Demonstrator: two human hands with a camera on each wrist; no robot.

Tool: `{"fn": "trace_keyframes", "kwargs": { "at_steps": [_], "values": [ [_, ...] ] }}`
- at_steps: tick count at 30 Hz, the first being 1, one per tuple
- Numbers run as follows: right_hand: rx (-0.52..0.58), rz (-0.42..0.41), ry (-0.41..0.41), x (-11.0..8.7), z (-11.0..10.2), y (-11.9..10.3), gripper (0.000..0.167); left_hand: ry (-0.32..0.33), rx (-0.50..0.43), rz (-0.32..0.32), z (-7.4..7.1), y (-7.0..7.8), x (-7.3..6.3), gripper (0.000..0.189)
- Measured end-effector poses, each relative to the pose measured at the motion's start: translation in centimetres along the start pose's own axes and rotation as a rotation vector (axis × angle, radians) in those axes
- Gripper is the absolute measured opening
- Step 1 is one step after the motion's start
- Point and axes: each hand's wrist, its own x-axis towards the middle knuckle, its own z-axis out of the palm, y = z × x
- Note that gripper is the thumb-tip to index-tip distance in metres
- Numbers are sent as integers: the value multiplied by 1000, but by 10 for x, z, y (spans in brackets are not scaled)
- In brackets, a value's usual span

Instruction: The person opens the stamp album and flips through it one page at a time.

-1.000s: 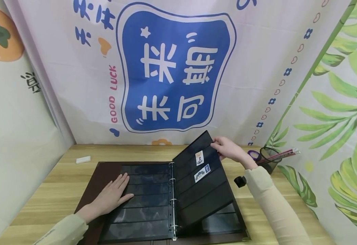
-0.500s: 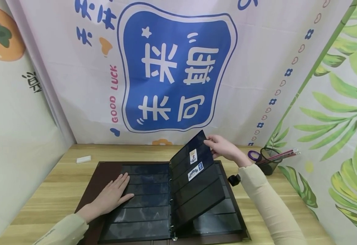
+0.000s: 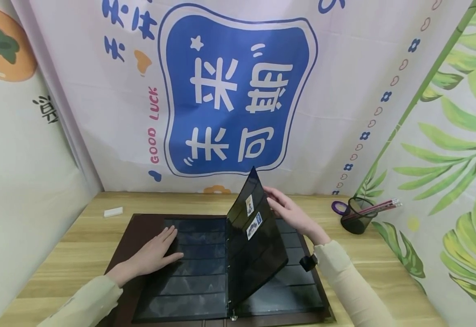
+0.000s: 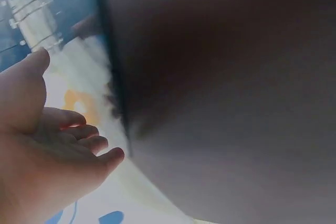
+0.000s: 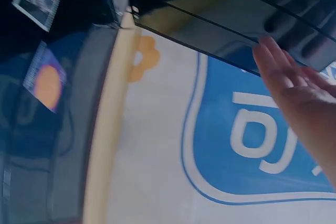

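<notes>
A stamp album with brown covers point(image 3: 117, 254) lies spread on the table, its black pocket pages held by metal rings at the spine. One black page point(image 3: 258, 247) stands tilted up at the middle, with two stamps point(image 3: 254, 225) on the side facing left. My right hand point(image 3: 291, 212) is at this page's right side, near the top; in the right wrist view its straight fingers point(image 5: 270, 59) are at the glossy sheet. My left hand point(image 3: 152, 254) is over the left page point(image 3: 197, 268), fingers extended and thumb spread, holding nothing.
A black mesh pen holder point(image 3: 354, 222) with pencils stands at the back right, a purple tape roll point(image 3: 339, 207) beside it. A white eraser point(image 3: 113, 212) lies at the back left. Printed cloth point(image 3: 238, 91) hangs behind the table.
The right hand has gone from pinching the page's edge to straight fingers against its right side. The page has swung left and stands steeper. The left hand has shifted slightly up and right.
</notes>
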Motion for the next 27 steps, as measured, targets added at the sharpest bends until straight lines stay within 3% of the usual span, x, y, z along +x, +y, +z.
{"fn": "trace_keyframes", "kwargs": {
  "at_steps": [6, 17, 22, 27],
  "values": [
    [-4, -80, 36, -3, 15, 12, 61, -54, -220, -30, -23, 30, 30, 84],
    [54, -155, -29, -1, 29, 12, 84, -47, -648, -32, -72, 133, 97, 70],
    [77, -187, -63, 5, 35, 7, 91, -30, -707, -9, -80, 161, 112, 71],
    [58, -188, -97, 8, 42, 3, 89, 2, -675, 15, -82, 167, 114, 68]
  ]
}}
